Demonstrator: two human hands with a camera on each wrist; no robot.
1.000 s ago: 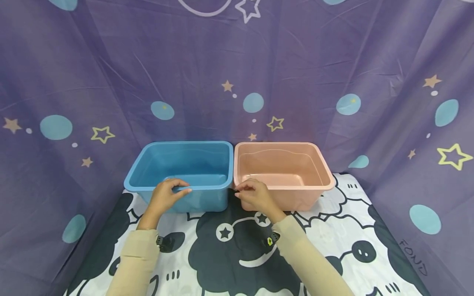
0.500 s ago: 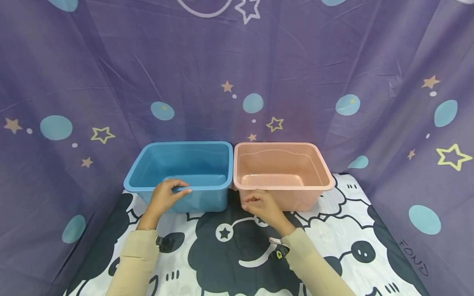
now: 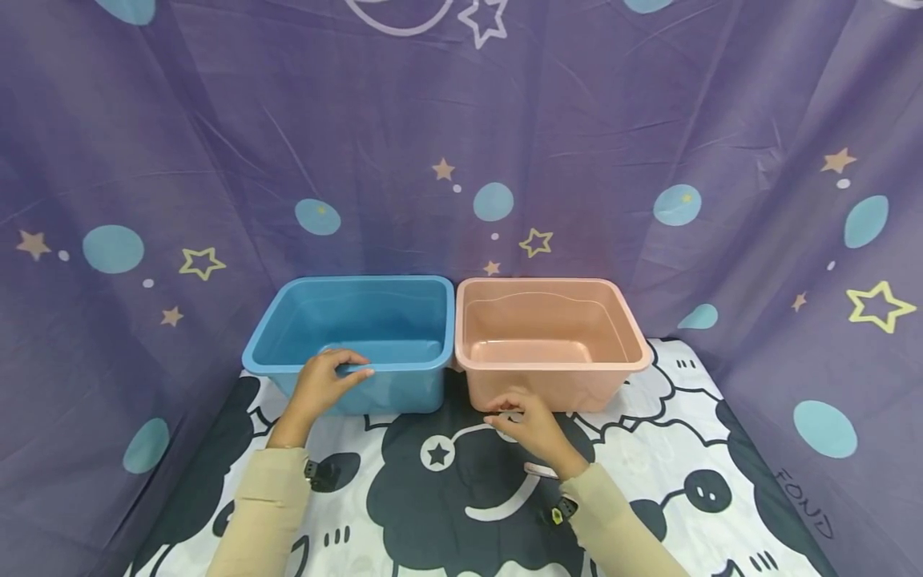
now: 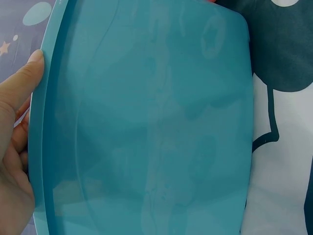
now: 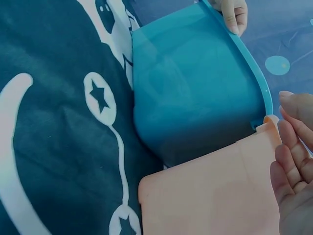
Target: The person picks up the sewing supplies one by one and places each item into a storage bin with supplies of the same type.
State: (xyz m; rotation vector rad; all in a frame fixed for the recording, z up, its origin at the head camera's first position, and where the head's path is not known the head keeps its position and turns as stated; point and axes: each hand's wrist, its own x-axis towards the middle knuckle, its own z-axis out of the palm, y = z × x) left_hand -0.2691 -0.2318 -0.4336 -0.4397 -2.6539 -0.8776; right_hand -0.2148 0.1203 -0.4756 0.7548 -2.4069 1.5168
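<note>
A blue plastic bin and a pink plastic bin stand side by side, their rims close together. My left hand grips the blue bin's front rim. In the left wrist view, its thumb lies on the near side of the rim while the other fingers are partly hidden behind it. My right hand hovers in front of the pink bin's lower front wall, holding nothing. The right wrist view shows its fingers loosely bent, with the bins' adjoining rims just beyond.
Under the bins lies a black and white cloth printed with cartoon sheep. A purple curtain with stars and dots hangs behind the bins and along both sides.
My right hand has come away from the pink bin's front left rim corner, down and toward me. My left hand keeps its place on the blue bin's rim.
</note>
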